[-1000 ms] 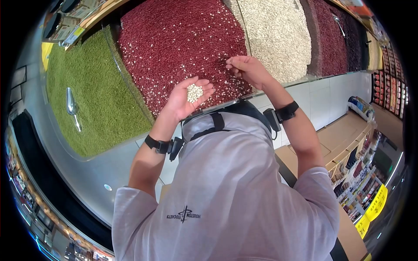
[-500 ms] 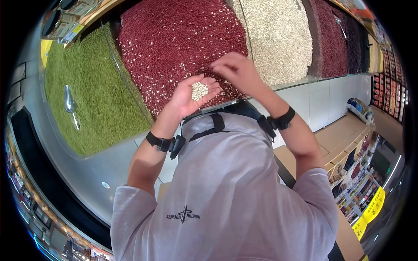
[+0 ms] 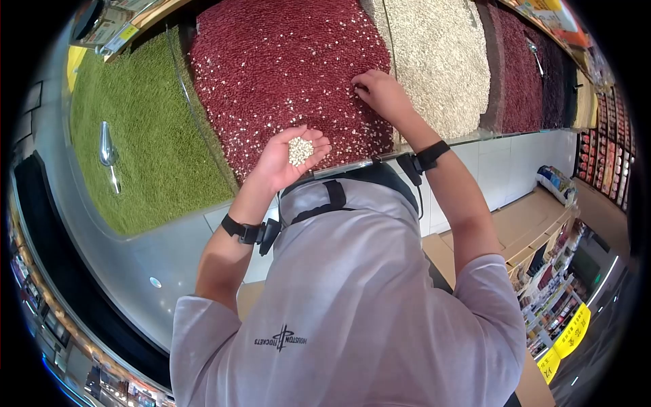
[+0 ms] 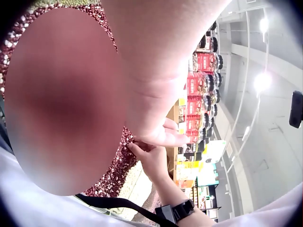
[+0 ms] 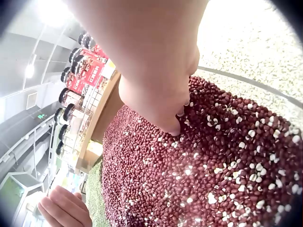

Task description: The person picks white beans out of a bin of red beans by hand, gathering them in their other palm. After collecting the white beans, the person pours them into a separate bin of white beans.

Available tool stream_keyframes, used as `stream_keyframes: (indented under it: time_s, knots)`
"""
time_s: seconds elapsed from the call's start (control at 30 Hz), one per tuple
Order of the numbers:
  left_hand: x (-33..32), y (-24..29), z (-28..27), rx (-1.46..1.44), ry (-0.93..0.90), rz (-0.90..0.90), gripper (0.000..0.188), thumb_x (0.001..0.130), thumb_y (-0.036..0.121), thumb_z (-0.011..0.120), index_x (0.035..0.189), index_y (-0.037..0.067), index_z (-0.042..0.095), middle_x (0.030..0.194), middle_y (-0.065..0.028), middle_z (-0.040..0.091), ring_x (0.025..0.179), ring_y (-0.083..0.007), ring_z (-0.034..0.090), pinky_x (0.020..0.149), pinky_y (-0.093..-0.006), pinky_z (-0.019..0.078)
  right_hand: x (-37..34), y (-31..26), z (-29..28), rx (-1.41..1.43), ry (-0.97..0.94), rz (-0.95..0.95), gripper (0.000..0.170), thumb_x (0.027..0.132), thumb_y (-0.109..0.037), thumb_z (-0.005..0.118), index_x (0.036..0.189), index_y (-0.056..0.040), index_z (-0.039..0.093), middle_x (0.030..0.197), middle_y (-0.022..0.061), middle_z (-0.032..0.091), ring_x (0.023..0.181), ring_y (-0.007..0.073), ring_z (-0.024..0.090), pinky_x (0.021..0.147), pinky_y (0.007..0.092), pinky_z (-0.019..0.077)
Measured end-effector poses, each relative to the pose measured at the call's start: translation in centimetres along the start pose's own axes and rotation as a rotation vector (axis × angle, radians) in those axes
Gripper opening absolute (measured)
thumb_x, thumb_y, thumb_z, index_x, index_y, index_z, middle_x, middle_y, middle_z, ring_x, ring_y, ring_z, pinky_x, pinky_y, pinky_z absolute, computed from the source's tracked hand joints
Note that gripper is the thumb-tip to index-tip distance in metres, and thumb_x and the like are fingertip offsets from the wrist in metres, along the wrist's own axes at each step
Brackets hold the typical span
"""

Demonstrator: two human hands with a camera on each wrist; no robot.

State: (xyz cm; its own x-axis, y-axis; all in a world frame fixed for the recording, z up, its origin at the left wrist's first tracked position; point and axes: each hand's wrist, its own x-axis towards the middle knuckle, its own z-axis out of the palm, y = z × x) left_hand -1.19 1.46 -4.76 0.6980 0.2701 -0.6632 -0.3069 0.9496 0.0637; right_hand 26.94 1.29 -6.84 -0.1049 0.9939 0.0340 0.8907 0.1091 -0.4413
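Note:
My left hand is palm up and cupped over the front of a bin of small red beans. A heap of white grains lies in its palm. To the right, my right hand reaches down to the beans with bent fingers. In the right wrist view its fingertips are right at the bean surface; whether they pinch a grain I cannot tell. Scattered white grains lie among the red beans. The left wrist view shows the right hand beyond the left fingers.
A bin of white grains adjoins on the right, behind a clear divider. Left of the red beans is a bin of green beans with a metal scoop lying in it. Jars stand on a wooden shelf at the back.
My right hand moved left to beside the left palm, then back right and away onto the red beans. The left hand shifted slightly right, then back left, keeping its heap of white grains.

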Motion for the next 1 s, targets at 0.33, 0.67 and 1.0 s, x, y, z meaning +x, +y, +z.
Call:
stream_keyframes:
  time_s: [0.33, 0.67, 1.0]
  knots:
    - [-0.6, 0.3, 0.6, 0.012, 0.072, 0.004, 0.024, 0.094, 0.020, 0.054, 0.092, -0.003, 0.061, 0.096, -0.0188, 0.065, 0.088, -0.0304, 0.067, 0.080, -0.0364, 0.0603, 0.2, 0.6, 0.5, 0.022, -0.042, -0.022, 0.014, 0.081, -0.014, 0.068, 0.094, -0.0072, 0.070, 0.088, 0.0103, 0.065, 0.088, 0.0296, 0.063, 0.080, 0.0391, 0.0518]
    - [-0.4, 1.1, 1.4, 0.032, 0.073, 0.004, 0.024, 0.094, 0.019, 0.054, 0.092, -0.003, 0.061, 0.096, -0.0189, 0.066, 0.090, -0.0310, 0.067, 0.080, -0.0368, 0.0603, -0.5, 0.1, -0.9, 0.186, 0.064, 0.101, 0.015, 0.084, -0.017, 0.068, 0.094, -0.0060, 0.071, 0.092, 0.0089, 0.068, 0.088, 0.0270, 0.063, 0.082, 0.0365, 0.0499]
    - [0.6, 0.8, 2.6, 0.007, 0.019, -0.024, 0.028, 0.095, 0.020, 0.052, 0.098, -0.007, 0.060, 0.100, -0.0232, 0.065, 0.095, -0.0355, 0.066, 0.085, -0.0400, 0.0585, -1.8, -7.7, -5.4, 0.604, -0.094, 0.143, 0.018, 0.095, -0.014, 0.055, 0.098, -0.0011, 0.068, 0.097, 0.0090, 0.066, 0.090, 0.0210, 0.063, 0.083, 0.0324, 0.0484]
